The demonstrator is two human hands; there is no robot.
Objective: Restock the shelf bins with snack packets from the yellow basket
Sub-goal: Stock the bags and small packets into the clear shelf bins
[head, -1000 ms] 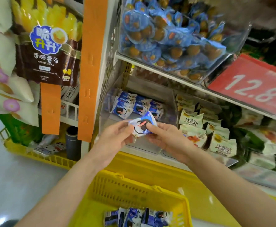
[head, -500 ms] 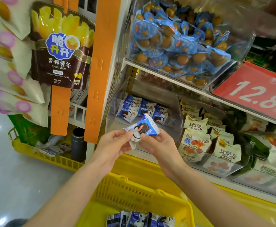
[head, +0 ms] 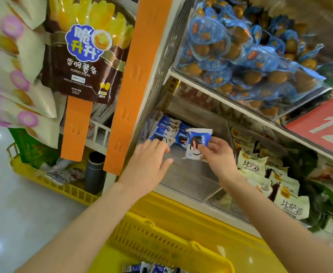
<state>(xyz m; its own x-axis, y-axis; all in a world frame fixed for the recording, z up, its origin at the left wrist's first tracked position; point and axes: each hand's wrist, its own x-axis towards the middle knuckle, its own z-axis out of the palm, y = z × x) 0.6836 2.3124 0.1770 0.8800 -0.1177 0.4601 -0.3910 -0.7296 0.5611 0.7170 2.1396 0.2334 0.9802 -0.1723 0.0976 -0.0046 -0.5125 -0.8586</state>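
- We see the right hand pinching a blue-and-white snack packet by its lower right edge, between thumb and fingers, over the clear shelf bin.
- The packet stands nearly upright, just in front of the row of matching packets stacked at the back left of that bin.
- The left hand holds nothing. Its fingers are stretched out and loose, with the tips at the front of that row; we cannot tell whether they touch it.
- Below our arms sits the yellow basket, with more blue-and-white packets showing at its bottom edge.
- Directly above the bin, an upper shelf carries a clear tub of blue-wrapped brown snacks, which overhangs the opening where the hands work.
- To the right, touching the bin's wall, a neighbouring bin holds cream-coloured packets. A red price sign hangs above them.
- To the left, an orange hanging strip runs down the shelf post, close beside the left wrist.
- Further left hangs a brown bag of potato sticks.
- A second yellow basket rests on the floor beside a dark cylinder.
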